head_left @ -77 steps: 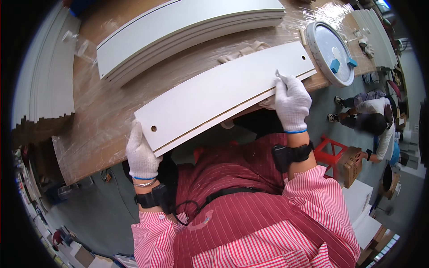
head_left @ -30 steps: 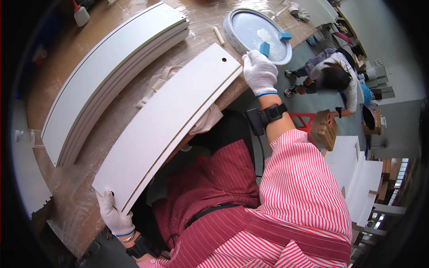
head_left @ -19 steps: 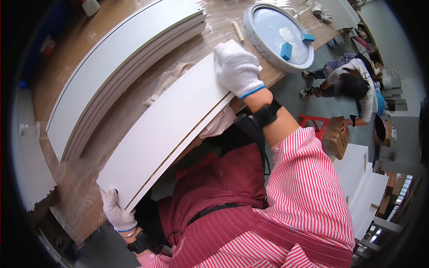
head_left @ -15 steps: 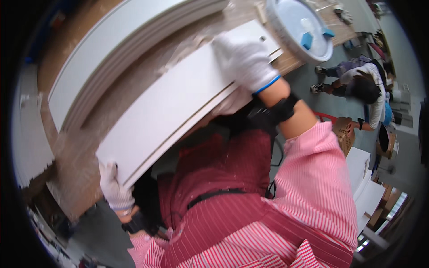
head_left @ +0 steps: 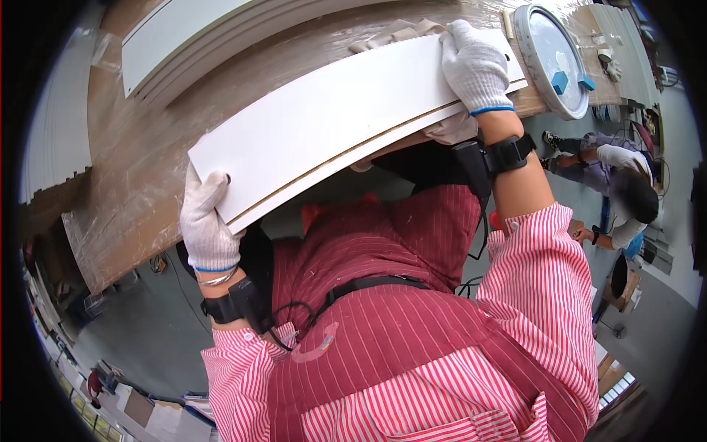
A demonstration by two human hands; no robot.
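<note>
A long white board (head_left: 346, 121) with a thin brown groove along its near edge lies across the front edge of a plastic-wrapped wooden table (head_left: 140, 184). My left hand (head_left: 206, 225), in a white knit glove, grips the board's left end from below. My right hand (head_left: 475, 66), also gloved, presses flat on the board's right end. The board overhangs the table toward my body.
A stack of long white boards (head_left: 221, 29) lies at the table's far side. A round white tray (head_left: 552, 59) with blue blocks sits at the right end. Another person (head_left: 615, 177) crouches on the grey floor at right. More white panels (head_left: 51, 118) stand at far left.
The board has swung from a steep diagonal to nearly level across the table edge. My right hand slid onto its top right end; my left hand stays on the left end.
</note>
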